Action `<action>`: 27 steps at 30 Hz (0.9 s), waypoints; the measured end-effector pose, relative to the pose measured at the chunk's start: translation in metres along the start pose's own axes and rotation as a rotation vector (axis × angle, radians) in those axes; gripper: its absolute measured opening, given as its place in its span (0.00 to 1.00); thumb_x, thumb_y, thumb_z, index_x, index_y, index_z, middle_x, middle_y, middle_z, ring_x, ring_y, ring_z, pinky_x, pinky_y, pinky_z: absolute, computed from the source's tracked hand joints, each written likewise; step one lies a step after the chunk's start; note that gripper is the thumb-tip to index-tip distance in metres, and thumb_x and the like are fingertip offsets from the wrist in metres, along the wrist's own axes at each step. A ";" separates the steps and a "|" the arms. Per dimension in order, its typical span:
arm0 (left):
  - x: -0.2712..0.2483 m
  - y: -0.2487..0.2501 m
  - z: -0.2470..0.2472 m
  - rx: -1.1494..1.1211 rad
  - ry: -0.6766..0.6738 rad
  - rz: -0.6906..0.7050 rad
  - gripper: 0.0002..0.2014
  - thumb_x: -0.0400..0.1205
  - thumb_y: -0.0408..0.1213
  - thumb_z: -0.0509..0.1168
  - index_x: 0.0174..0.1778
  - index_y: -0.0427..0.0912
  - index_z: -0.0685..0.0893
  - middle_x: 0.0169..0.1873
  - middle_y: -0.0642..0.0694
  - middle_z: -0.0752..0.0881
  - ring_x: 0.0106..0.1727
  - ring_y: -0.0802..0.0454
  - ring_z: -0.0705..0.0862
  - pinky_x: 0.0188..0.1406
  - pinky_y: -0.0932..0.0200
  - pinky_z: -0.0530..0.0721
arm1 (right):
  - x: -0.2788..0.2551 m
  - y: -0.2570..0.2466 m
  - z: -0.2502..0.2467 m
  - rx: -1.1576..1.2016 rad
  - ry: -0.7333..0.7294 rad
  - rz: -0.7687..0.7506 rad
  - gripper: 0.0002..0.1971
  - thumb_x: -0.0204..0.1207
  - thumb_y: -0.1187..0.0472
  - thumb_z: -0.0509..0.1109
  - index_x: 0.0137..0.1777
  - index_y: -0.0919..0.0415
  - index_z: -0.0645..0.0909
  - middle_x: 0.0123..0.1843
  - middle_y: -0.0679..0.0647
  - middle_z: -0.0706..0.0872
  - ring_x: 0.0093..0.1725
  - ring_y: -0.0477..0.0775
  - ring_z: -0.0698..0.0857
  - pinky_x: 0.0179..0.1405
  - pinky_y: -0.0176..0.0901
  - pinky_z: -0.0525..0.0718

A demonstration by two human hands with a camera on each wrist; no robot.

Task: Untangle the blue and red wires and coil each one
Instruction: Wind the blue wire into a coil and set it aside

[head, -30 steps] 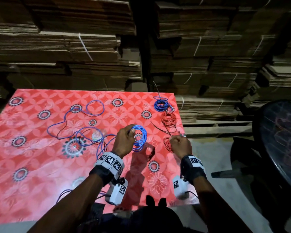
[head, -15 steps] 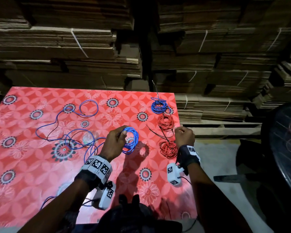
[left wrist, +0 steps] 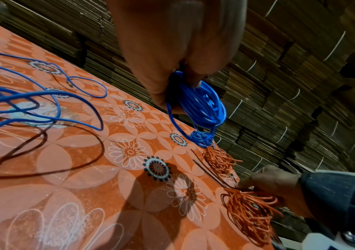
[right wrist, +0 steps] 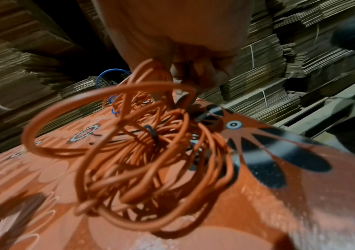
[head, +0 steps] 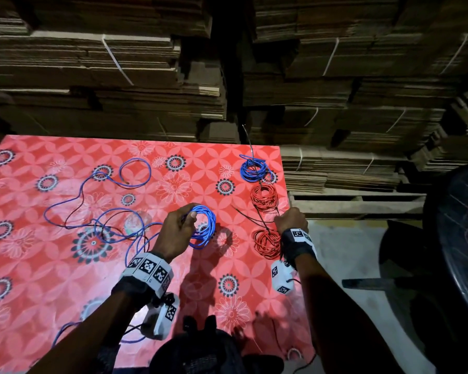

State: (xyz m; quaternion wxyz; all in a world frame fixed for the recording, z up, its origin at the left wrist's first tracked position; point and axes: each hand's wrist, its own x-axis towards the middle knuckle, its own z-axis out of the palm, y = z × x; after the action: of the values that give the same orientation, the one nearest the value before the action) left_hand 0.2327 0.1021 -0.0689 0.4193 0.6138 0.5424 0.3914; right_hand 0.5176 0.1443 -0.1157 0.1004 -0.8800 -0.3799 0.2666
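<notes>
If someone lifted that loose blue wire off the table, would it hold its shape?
Probably not: the loose blue wire sprawls in slack, uneven loops, so it would likely droop and dangle. It looks thin, so probably light. Its loops cross each other, so they may snag.

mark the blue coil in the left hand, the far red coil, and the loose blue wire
blue coil (head: 204, 229), head view, right arc of the loops.
far red coil (head: 264, 197), head view, middle of the bundle.
loose blue wire (head: 135, 172), head view, far loop on the table.

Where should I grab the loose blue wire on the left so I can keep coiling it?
Pinch the loose blue wire from above on the stretch running toward the blue coil in the left hand; farther left it loops over itself.
</notes>
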 end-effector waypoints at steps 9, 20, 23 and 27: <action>-0.001 -0.016 -0.003 0.024 -0.016 -0.034 0.18 0.83 0.52 0.56 0.63 0.50 0.83 0.28 0.43 0.78 0.32 0.51 0.76 0.33 0.58 0.74 | 0.000 -0.003 0.004 0.023 0.057 0.002 0.16 0.73 0.60 0.72 0.57 0.69 0.84 0.60 0.68 0.85 0.56 0.69 0.86 0.47 0.50 0.82; 0.006 0.006 -0.004 -0.048 -0.060 0.010 0.10 0.88 0.37 0.58 0.61 0.50 0.82 0.27 0.49 0.79 0.29 0.63 0.77 0.34 0.69 0.76 | -0.021 0.015 -0.029 0.189 0.315 -0.019 0.10 0.75 0.58 0.67 0.41 0.64 0.86 0.49 0.68 0.88 0.49 0.72 0.85 0.40 0.48 0.77; 0.006 0.015 -0.004 -0.084 -0.078 0.036 0.15 0.84 0.44 0.57 0.61 0.47 0.83 0.27 0.52 0.79 0.29 0.63 0.77 0.32 0.69 0.74 | -0.035 0.009 -0.040 0.238 0.498 -0.110 0.07 0.74 0.59 0.68 0.43 0.62 0.85 0.49 0.64 0.88 0.49 0.70 0.85 0.42 0.51 0.80; 0.007 0.025 -0.011 -0.109 -0.092 0.083 0.16 0.84 0.44 0.57 0.62 0.45 0.84 0.28 0.49 0.79 0.29 0.63 0.78 0.32 0.69 0.75 | -0.054 0.002 -0.051 0.272 0.680 -0.290 0.04 0.77 0.61 0.69 0.43 0.61 0.83 0.45 0.62 0.88 0.44 0.69 0.86 0.36 0.52 0.79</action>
State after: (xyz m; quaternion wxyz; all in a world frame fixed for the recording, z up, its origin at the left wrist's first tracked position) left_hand 0.2318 0.1086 -0.0420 0.4601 0.6293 0.4747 0.4086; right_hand 0.5164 0.1051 -0.0524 0.3730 -0.8339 -0.4066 -0.0091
